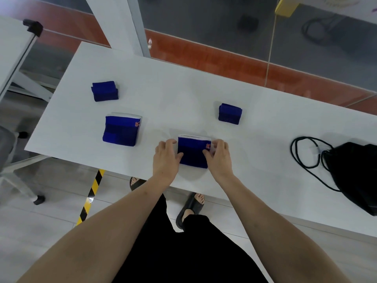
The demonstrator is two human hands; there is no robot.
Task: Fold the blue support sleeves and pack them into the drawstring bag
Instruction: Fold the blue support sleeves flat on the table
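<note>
While pinching the folded blue sleeve (pixel 192 152) at the desk's (pixel 183 88) 6 o'clock edge, left hand (pixel 166 158) and right hand (pixel 219 157) closed on opposite sides, likely squaring the fold before packing into the drawstring bag (pixel 355 172) at 3 o'clock.
</note>
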